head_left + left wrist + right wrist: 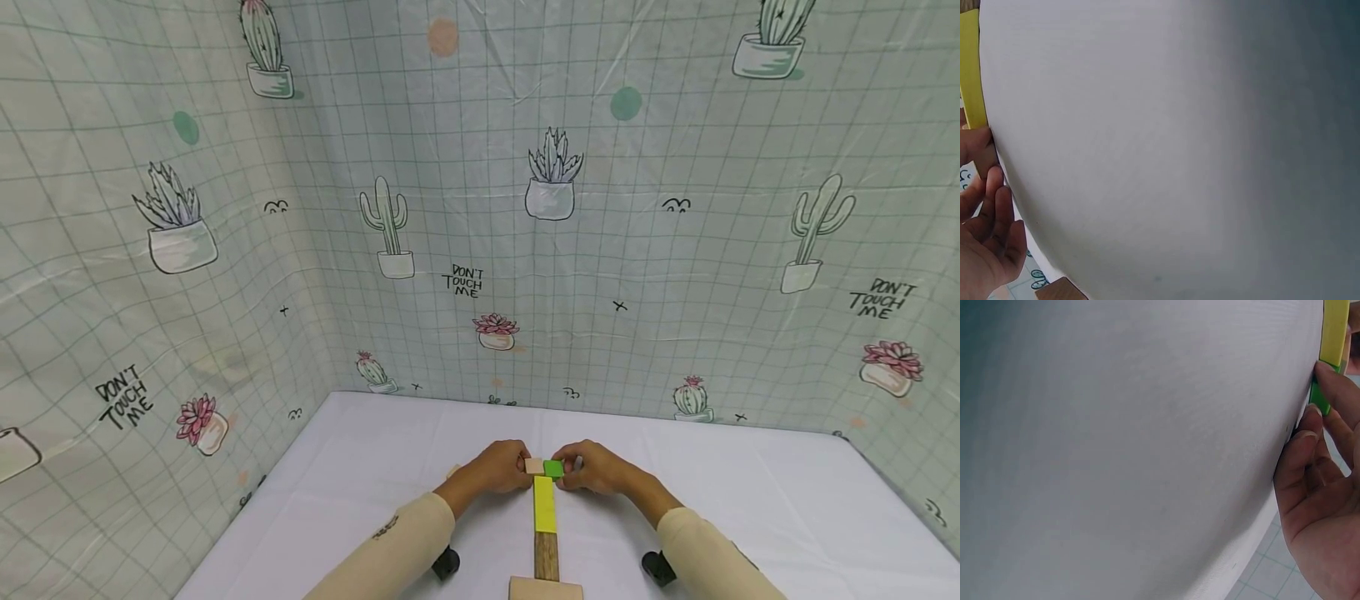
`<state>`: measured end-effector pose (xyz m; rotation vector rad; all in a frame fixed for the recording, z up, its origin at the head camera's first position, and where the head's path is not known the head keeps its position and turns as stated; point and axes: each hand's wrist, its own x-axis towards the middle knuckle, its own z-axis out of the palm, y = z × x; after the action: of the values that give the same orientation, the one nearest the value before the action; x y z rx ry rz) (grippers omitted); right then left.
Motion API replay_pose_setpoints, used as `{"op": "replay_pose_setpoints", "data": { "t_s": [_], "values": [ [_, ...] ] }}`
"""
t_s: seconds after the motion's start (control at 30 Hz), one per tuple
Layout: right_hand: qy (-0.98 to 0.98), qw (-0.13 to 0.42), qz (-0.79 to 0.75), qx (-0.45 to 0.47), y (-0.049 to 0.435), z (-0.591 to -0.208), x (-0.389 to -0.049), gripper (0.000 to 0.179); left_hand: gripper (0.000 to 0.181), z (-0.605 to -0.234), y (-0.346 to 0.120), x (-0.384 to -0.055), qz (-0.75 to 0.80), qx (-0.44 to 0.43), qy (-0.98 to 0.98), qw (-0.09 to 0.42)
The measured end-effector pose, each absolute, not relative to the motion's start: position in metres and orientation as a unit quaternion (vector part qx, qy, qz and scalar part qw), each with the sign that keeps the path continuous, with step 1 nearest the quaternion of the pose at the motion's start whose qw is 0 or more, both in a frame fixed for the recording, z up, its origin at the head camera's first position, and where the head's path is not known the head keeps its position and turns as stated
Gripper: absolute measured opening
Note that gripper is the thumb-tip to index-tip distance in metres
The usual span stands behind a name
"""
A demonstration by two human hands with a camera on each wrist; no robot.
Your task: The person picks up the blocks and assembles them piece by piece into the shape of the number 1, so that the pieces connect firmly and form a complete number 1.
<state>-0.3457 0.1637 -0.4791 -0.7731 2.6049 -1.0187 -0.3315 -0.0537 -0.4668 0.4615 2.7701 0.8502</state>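
Observation:
In the head view, my left hand pinches a small plain wooden block by its left side. Beside it, a small green block is pinched between the thumb and fingers of my right hand. The two blocks sit side by side at the far end of a long yellow block. From the near end of the yellow block a brown wooden block continues the line, down to a wider pale wooden block. The right wrist view shows the thumb against the green block.
Behind my left wrist, another wooden block is mostly hidden; the left wrist view shows a wooden block at its bottom edge. A white cloth covers the table. A cactus-print curtain hangs at the back and sides.

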Motion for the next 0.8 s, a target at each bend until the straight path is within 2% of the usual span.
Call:
{"op": "replay_pose_setpoints", "data": {
  "t_s": [0.8],
  "values": [
    [0.888, 0.125, -0.355, -0.264, 0.1636, -0.4763, -0.3436, 0.032, 0.023, -0.4623, -0.052, -0.3286, 0.276, 0.15, 0.943, 0.111]
  ]
}}
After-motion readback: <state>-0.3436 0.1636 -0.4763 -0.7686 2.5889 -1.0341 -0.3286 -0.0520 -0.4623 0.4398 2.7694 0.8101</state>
